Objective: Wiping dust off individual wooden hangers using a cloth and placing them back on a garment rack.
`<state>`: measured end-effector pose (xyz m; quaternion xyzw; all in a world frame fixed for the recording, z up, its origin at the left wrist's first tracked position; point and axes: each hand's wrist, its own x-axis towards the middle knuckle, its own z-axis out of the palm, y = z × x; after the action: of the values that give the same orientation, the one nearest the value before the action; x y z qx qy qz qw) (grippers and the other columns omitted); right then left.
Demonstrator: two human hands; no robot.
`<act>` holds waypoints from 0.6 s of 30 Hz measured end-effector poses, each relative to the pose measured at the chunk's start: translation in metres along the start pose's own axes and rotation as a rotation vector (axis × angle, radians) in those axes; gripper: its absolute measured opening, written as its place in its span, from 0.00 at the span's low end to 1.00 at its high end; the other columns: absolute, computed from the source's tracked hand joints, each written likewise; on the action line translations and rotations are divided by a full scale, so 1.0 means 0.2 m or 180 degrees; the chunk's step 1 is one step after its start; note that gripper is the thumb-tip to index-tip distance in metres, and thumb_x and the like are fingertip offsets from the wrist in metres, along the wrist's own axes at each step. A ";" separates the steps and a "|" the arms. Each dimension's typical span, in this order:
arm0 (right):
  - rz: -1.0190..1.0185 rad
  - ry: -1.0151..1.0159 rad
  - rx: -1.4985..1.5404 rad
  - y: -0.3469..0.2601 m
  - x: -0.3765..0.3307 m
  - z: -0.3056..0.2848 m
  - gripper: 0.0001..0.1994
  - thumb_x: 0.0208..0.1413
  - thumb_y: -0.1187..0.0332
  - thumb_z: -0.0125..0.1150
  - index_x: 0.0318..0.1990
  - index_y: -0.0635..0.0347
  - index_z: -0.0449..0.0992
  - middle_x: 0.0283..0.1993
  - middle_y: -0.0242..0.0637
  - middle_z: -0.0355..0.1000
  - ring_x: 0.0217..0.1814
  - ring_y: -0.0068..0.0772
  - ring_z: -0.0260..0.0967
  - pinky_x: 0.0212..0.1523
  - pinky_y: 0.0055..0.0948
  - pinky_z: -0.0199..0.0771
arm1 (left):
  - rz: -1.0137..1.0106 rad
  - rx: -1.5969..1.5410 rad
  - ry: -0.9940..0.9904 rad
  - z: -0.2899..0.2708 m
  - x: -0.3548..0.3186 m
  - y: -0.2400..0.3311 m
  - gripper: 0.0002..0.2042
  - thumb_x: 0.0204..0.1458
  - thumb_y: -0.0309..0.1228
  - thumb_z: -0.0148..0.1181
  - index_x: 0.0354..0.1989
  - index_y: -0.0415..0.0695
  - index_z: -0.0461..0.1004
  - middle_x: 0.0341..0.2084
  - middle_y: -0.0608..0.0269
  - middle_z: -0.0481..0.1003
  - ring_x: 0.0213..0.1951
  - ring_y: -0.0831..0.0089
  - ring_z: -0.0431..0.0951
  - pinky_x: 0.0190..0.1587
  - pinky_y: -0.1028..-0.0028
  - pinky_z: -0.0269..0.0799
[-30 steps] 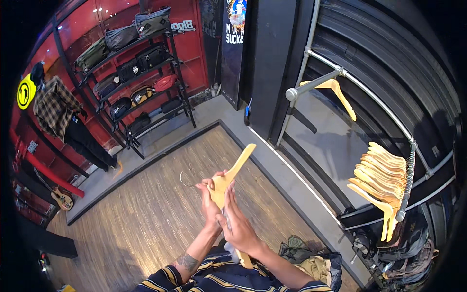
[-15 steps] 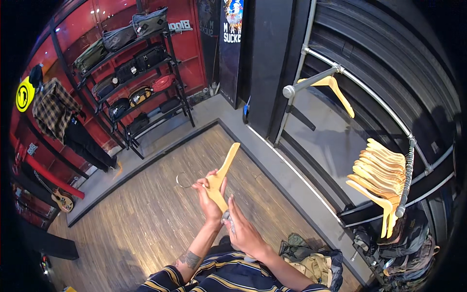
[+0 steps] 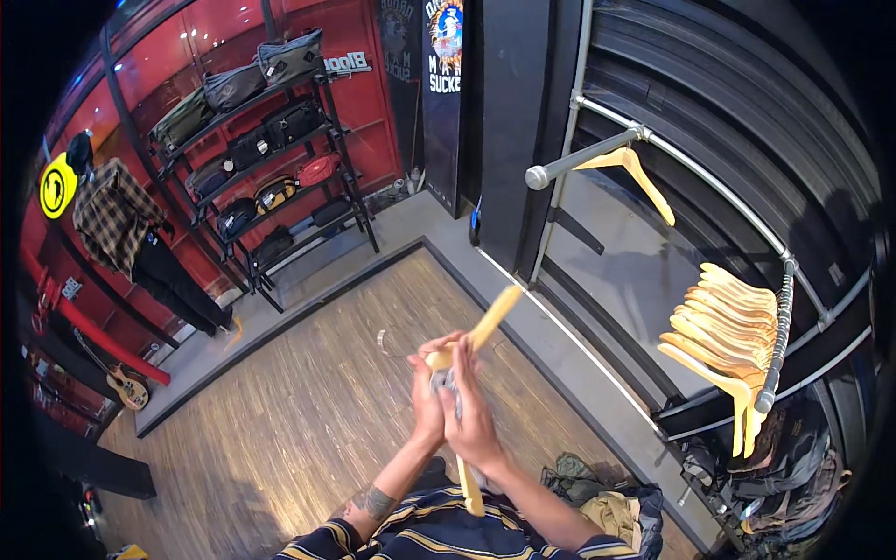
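Note:
In front of my body is a light wooden clothes hanger (image 3: pixel 495 315), tilted, one arm pointing away to the upper right and the other hanging toward my shirt. Its thin wire hook (image 3: pixel 383 343) sticks out to the left. My left hand (image 3: pixel 427 406) is closed around the middle of the hanger. My right hand (image 3: pixel 474 425) presses against it from the other side, fingers together. Between the palms shows a crumpled grey cloth (image 3: pixel 442 381), mostly hidden, which my right hand holds to the wood.
Several wooden hangers (image 3: pixel 719 322) hang on a pipe rail at right; a single hanger (image 3: pixel 635 173) hangs farther back. Folded clothes (image 3: pixel 611 513) and dark bags (image 3: pixel 784 467) lie at lower right. A bag shelf (image 3: pixel 271 159) and a dressed mannequin (image 3: pixel 121 215) stand back left.
The hanger has turned and shifted right, its lower arm now showing below my hands. My right hand has moved up beside my left, and both now close round the hanger's middle.

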<state>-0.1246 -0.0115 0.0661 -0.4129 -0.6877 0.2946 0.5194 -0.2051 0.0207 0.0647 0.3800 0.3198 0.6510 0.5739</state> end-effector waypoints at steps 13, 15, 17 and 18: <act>-0.0168 0.1383 -0.1446 0.26 0.19 -0.70 0.25 0.71 0.70 0.40 0.74 0.59 0.52 0.79 0.41 0.45 0.82 0.47 0.34 0.78 0.48 0.25 | -0.0549 0.0263 -0.0877 0.00 -0.12 0.10 0.48 0.59 0.68 0.32 0.66 0.26 0.57 0.60 0.39 0.69 0.66 0.49 0.66 0.65 0.53 0.67; -0.0054 0.0739 -0.0723 0.16 0.10 -0.54 0.26 0.70 0.69 0.44 0.74 0.60 0.52 0.78 0.47 0.46 0.82 0.47 0.33 0.78 0.45 0.30 | -0.0470 0.0314 -0.0802 0.09 -0.15 0.08 0.47 0.59 0.68 0.32 0.66 0.29 0.58 0.58 0.42 0.70 0.62 0.53 0.71 0.64 0.58 0.68; 0.0001 0.0262 -0.0362 0.07 0.01 -0.39 0.26 0.71 0.68 0.44 0.73 0.63 0.53 0.79 0.50 0.43 0.82 0.47 0.33 0.78 0.42 0.33 | -0.0636 0.1188 -0.0427 0.17 -0.18 0.01 0.43 0.61 0.67 0.31 0.64 0.34 0.61 0.56 0.47 0.71 0.58 0.59 0.73 0.64 0.63 0.66; -0.0051 0.0306 0.0066 0.04 -0.01 -0.34 0.26 0.70 0.67 0.45 0.72 0.65 0.54 0.79 0.52 0.42 0.82 0.48 0.33 0.77 0.42 0.36 | 0.0002 0.1290 0.0013 0.23 -0.18 -0.07 0.36 0.65 0.63 0.29 0.58 0.40 0.66 0.54 0.51 0.72 0.56 0.62 0.72 0.64 0.65 0.63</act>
<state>-0.0575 -0.0103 0.0779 -0.4156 -0.6621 0.2773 0.5585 -0.1565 -0.0135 0.0724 0.4866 0.4453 0.5743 0.4849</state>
